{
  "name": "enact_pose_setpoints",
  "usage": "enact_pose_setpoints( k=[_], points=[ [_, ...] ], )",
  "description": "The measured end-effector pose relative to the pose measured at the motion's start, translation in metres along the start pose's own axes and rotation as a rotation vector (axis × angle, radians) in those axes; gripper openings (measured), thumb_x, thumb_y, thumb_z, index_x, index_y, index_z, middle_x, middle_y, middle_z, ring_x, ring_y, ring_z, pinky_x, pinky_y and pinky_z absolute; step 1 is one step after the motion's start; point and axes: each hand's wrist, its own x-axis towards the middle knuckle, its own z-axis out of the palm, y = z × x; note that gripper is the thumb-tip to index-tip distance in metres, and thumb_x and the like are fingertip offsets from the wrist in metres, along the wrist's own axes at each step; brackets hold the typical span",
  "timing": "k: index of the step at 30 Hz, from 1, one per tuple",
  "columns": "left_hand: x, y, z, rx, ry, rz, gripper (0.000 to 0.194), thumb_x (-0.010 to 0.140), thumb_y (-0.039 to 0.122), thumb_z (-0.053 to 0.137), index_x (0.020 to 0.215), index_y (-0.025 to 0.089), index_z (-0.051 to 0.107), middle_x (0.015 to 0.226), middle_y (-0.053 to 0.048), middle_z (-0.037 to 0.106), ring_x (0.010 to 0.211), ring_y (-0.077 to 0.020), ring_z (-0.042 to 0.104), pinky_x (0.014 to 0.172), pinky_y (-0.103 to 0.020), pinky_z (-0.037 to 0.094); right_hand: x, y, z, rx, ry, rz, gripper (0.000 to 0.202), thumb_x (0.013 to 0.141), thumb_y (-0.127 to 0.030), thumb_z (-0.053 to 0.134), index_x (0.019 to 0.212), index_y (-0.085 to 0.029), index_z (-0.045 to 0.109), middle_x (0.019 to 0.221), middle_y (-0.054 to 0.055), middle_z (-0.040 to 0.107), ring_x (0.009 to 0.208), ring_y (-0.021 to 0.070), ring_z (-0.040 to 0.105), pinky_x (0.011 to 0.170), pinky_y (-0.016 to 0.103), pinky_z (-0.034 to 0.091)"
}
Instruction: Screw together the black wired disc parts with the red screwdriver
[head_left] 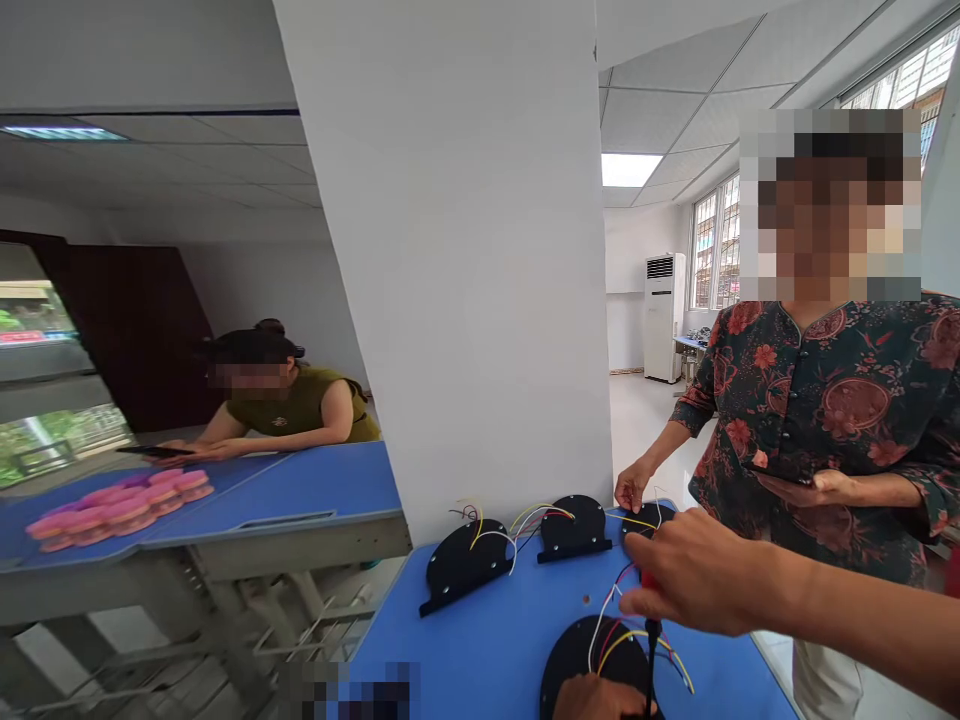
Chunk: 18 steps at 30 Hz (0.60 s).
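My right hand (697, 572) is closed around the handle of a screwdriver (651, 645), with a bit of red showing and its dark shaft pointing down. Beneath it lies a black rounded plate (564, 655) with red, white and yellow wires coming out. My left hand (594, 697), cut off by the lower frame edge, is bent over this plate and grips it. The screwdriver's tip is out of sight. Farther back are more black half-round plates with wires: one at the left (465, 565), one in the middle (574, 528), and one partly behind my right hand (637, 520).
The plates lie on a blue table (480, 650) against a white pillar (465, 300). A person in a floral top (810, 430) stands at the right, one hand (636, 485) near the far plate. At left, another person sits at a blue desk (315, 480) with pink pieces (120, 508).
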Motion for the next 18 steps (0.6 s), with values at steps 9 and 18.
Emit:
enact_pose_setpoints(
  k=[9,18],
  points=[
    [-0.003,0.006,-0.010,-0.072,0.006,-0.004,0.028,0.085,0.031,0.069,0.107,0.048,0.072,0.112,0.006,0.073,0.110,-0.0294,0.069,0.097,-0.037,0.051,0.000,0.007,0.004,0.072,0.015,-0.147,0.020,0.088,-0.030,0.072,0.105,-0.022,0.065,0.097,0.006,0.066,0.074,0.0227,0.064,0.061,0.030,0.043],
    [0.003,0.003,-0.004,-0.055,0.024,-0.017,0.019,0.087,0.036,0.065,0.102,0.041,0.076,0.109,0.004,0.075,0.108,-0.0290,0.070,0.092,-0.033,0.051,0.006,0.003,0.011,0.106,0.067,-0.214,0.025,0.082,-0.019,0.070,0.105,-0.014,0.062,0.098,0.009,0.069,0.078,0.0238,0.066,0.061,0.030,0.044]
  ],
)
